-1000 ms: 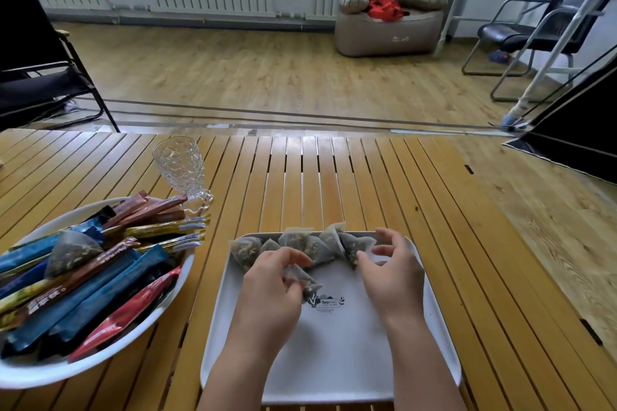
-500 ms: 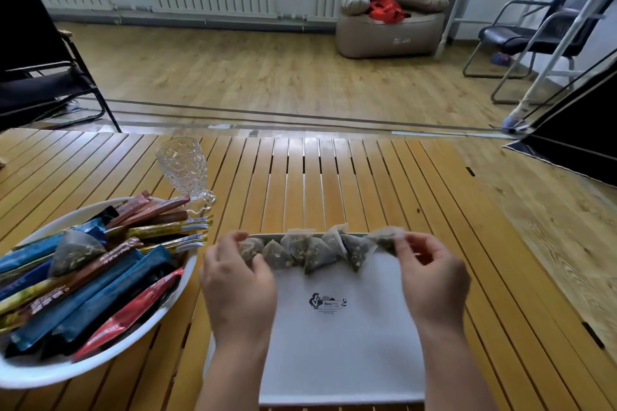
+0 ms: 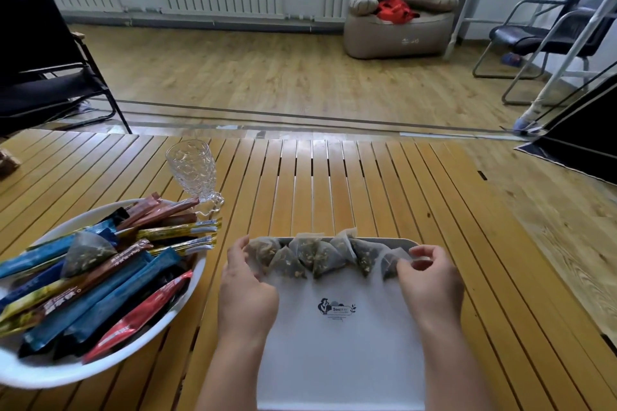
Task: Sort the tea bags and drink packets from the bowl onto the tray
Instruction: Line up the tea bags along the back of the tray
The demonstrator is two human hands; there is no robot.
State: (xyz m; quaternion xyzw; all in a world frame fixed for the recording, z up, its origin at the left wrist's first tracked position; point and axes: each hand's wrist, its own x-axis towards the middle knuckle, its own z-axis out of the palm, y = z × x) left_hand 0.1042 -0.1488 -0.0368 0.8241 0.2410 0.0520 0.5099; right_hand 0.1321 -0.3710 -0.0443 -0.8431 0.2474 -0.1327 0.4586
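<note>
A white tray [image 3: 340, 360] lies on the slatted wooden table in front of me. Several pyramid tea bags [image 3: 320, 255] stand in a row along its far edge. My left hand [image 3: 245, 290] rests at the row's left end, fingers touching the leftmost tea bag [image 3: 262, 252]. My right hand [image 3: 430, 284] pinches the rightmost tea bag [image 3: 390, 262] at the row's right end. At the left, a white bowl [image 3: 100, 367] holds several stick drink packets [image 3: 110, 294] in blue, red, brown and yellow, with one tea bag [image 3: 85, 252] on top.
A cut-glass goblet [image 3: 195, 173] stands just beyond the bowl. The table's far edge is near, with a wooden floor behind it. A black chair [image 3: 40, 77] is at the far left; a beige seat [image 3: 400, 20] and another chair [image 3: 547, 37] stand further back.
Both hands moved from the tray's middle up to its far edge and spread apart to the ends of the tea bag row. The row now stretches further right.
</note>
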